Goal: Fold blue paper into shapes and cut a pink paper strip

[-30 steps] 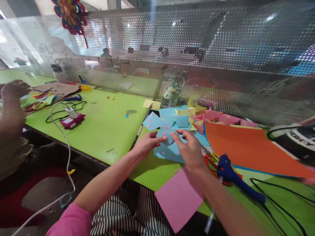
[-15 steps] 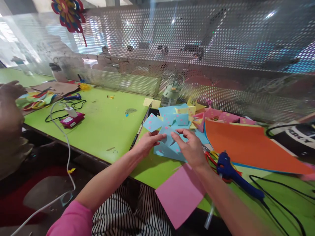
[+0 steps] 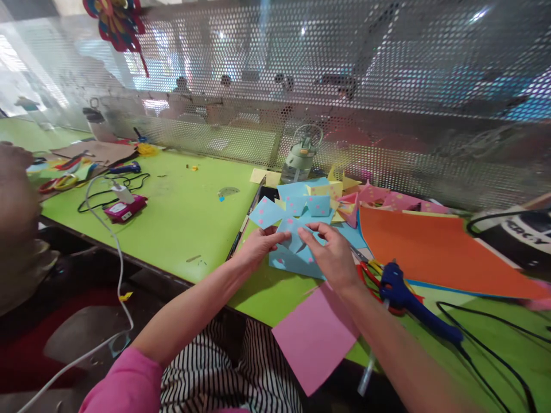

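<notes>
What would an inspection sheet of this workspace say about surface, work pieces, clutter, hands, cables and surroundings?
Surface: green tabletop, small scraps lying on it.
Work pieces: blue paper piece with pink dots, above a blue sheet.
Clutter: scissors, glue gun and orange sheet at right; pink sheet overhanging the front edge.
Hands: left hand and right hand both pinch the blue paper piece.
Cables: black cord from the glue gun; white cable hanging off the table.
Surroundings: perforated screen behind; another person's hand at far left.
</notes>
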The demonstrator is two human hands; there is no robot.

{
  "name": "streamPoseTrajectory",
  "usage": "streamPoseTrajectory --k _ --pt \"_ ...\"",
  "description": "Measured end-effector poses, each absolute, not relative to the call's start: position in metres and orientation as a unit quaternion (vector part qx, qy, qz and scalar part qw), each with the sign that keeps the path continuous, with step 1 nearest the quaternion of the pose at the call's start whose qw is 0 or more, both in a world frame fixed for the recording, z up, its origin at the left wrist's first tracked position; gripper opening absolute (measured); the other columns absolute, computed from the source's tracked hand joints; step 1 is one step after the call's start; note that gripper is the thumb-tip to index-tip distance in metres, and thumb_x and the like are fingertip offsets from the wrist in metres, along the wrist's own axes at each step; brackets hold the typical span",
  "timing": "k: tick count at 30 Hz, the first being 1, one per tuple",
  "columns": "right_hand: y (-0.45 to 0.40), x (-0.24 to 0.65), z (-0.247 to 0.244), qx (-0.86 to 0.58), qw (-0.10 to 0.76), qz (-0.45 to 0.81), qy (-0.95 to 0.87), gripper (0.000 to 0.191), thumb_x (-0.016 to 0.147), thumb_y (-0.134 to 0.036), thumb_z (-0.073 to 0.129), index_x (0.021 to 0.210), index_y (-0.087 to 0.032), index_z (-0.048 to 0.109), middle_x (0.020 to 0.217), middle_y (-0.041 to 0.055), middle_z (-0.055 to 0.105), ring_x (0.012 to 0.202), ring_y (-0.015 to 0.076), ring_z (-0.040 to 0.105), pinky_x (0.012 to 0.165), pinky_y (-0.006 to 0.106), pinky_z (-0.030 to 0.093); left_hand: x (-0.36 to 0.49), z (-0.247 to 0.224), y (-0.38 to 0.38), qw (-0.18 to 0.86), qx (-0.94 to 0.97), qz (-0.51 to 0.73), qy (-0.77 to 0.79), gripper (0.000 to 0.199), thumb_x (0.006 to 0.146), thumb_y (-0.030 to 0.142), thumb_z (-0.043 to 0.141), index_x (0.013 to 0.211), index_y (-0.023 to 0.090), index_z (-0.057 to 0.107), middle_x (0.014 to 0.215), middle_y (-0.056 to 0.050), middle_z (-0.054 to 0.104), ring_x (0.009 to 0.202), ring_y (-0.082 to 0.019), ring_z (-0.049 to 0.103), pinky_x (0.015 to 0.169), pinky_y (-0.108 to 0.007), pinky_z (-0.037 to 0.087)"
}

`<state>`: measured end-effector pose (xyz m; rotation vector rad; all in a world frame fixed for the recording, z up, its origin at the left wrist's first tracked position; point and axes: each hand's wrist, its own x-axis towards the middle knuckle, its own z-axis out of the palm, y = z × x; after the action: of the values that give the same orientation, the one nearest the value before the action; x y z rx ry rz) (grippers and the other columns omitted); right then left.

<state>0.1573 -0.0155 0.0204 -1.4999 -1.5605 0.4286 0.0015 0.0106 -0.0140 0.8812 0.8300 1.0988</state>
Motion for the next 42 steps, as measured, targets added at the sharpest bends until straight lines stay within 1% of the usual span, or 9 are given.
streamPoseTrajectory --k 10,15,19,22,24,27,33,39,42 --pt "-0.012 0.162 0.018 -0.62 0.445 0.166 -0.625 0.042 0.077 -0.06 0.059 0.089 -0.021 0.069 0.091 0.0071 0.069 0.092 0.0262 0.058 0.078 0.038 0.047 0.0 -0.015 0.009 0.707 0.392 0.47 0.354 0.032 0.063 0.033 0.085 0.09 0.019 0.073 0.096 -0.003 0.07 0.085 -0.015 0.06 0.07 -0.025 0.04" --pt "0.0 0.175 0.02 -0.619 0.417 0.183 -0.64 0.045 0.077 -0.062 0.056 0.088 -0.02 0.068 0.087 0.0062 0.07 0.079 0.0226 0.059 0.072 0.036 0.046 -0.001 -0.018 0.01 0.73 0.39 0.433 0.358 0.038 0.067 0.037 0.085 0.098 0.022 0.07 0.1 -0.004 0.069 0.089 -0.015 0.062 0.074 -0.025 0.047" --pt "0.011 0.192 0.026 -0.594 0.374 0.216 -0.679 0.038 0.074 -0.058 0.062 0.081 -0.022 0.069 0.082 0.003 0.071 0.075 0.0205 0.059 0.07 0.033 0.046 -0.014 -0.011 0.001 0.744 0.429 0.354 0.37 0.033 0.073 0.044 0.08 0.093 0.02 0.069 0.095 -0.007 0.07 0.08 -0.014 0.064 0.074 -0.028 0.051" --pt "0.024 0.203 0.029 -0.561 0.333 0.249 -0.716 0.031 0.07 -0.053 0.066 0.077 -0.023 0.071 0.077 0.0003 0.071 0.072 0.0197 0.061 0.069 0.032 0.047 -0.04 0.008 -0.011 0.748 0.501 0.235 0.367 0.03 0.066 0.038 0.086 0.081 0.016 0.073 0.082 -0.009 0.073 0.064 -0.015 0.063 0.063 -0.029 0.05" --pt "0.034 0.205 0.029 -0.541 0.312 0.261 -0.736 0.026 0.067 -0.049 0.068 0.073 -0.024 0.072 0.077 -0.0004 0.071 0.074 0.0205 0.063 0.072 0.032 0.048 -0.058 0.022 -0.015 0.692 0.607 0.137 0.367 0.025 0.069 0.039 0.082 0.076 0.017 0.074 0.079 -0.009 0.074 0.06 -0.015 0.062 0.055 -0.026 0.045" --pt "0.05 0.201 0.026 -0.518 0.296 0.264 -0.758 0.018 0.064 -0.043 0.072 0.069 -0.025 0.072 0.081 0.0006 0.074 0.081 0.0231 0.065 0.08 0.036 0.048 -0.071 0.037 -0.008 0.555 0.703 0.187 0.405 0.024 0.076 0.043 0.072 0.078 0.019 0.073 0.077 -0.005 0.072 0.064 -0.014 0.062 0.057 -0.025 0.045" --pt "0.052 0.208 0.031 -0.528 0.322 0.216 -0.756 0.031 0.071 -0.043 0.069 0.097 -0.025 0.074 0.109 0.0042 0.073 0.102 0.0243 0.064 0.087 0.038 0.047 -0.065 0.033 0.004 0.48 0.713 0.255 0.443 0.023 0.082 0.042 0.065 0.078 0.02 0.069 0.071 -0.002 0.066 0.065 -0.014 0.057 0.063 -0.026 0.045" --pt "0.003 0.247 0.032 -0.593 0.276 0.16 -0.739 0.029 0.081 -0.048 0.056 0.078 -0.024 0.073 0.071 -0.0001 0.07 0.067 0.0185 0.061 0.063 0.031 0.044 -0.058 0.028 -0.029 0.424 0.75 0.243 0.447 0.028 0.089 0.045 0.057 0.078 0.02 0.065 0.066 0.0 0.064 0.06 -0.014 0.056 0.058 -0.026 0.039" --pt "-0.026 0.261 0.024 -0.62 0.236 0.122 -0.739 0.029 0.081 -0.047 0.054 0.071 -0.026 0.07 0.069 0.001 0.069 0.067 0.0209 0.061 0.062 0.033 0.042 -0.045 0.021 -0.043 0.39 0.788 0.205 0.431 0.022 0.089 0.037 0.056 0.076 0.021 0.065 0.067 -0.001 0.066 0.06 -0.015 0.056 0.058 -0.026 0.036"
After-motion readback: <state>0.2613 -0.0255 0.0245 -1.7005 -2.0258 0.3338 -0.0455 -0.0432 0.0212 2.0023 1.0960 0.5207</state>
